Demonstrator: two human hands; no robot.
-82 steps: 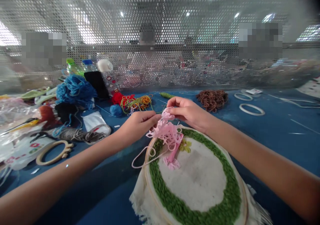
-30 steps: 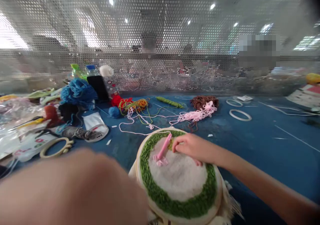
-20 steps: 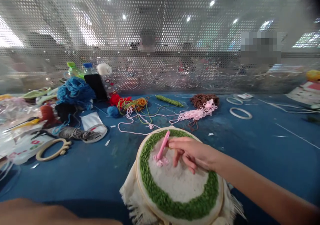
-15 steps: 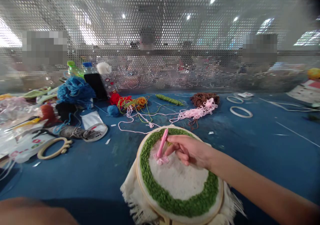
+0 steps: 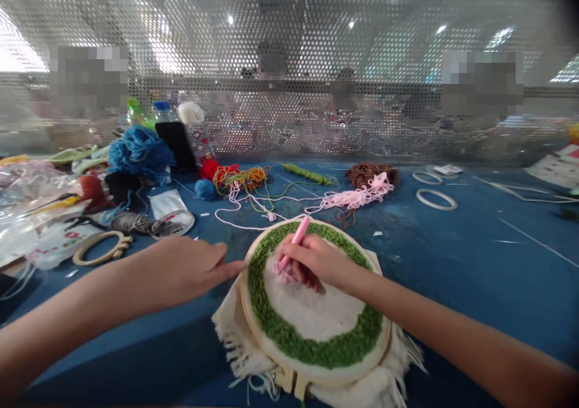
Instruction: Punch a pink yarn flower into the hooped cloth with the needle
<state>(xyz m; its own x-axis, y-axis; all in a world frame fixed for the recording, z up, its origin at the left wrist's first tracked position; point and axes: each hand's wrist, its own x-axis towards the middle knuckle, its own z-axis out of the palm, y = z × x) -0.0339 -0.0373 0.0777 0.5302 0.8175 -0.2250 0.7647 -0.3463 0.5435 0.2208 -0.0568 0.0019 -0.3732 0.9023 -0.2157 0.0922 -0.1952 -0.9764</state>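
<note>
A pink punch needle (image 5: 300,231) stands tilted in my right hand (image 5: 312,258), its grip held between thumb and fingers, its lower end at a small patch of pink loops (image 5: 284,273) on white cloth. That cloth (image 5: 307,314) is stretched in a round wooden hoop (image 5: 245,293), with a thick ring of green yarn stitches (image 5: 312,353) inside the rim. From the left comes my left hand (image 5: 194,269), its index finger stretched out to the hoop's left edge and nothing seen in it. The other left fingers are partly hidden. Frayed cloth hangs out below the hoop.
Pink yarn (image 5: 357,195) trails toward the hoop beside brown yarn (image 5: 371,174) and a green skein (image 5: 307,174). At left lie a wooden hoop (image 5: 81,254), blue yarn (image 5: 140,154), bottles and plastic bags. White rings (image 5: 436,200) lie right. A perforated screen (image 5: 298,118) rises behind.
My left hand has risen from the lower left to the hoop's left edge. The right hand has closed round the punch needle, which its fingers only touched before.
</note>
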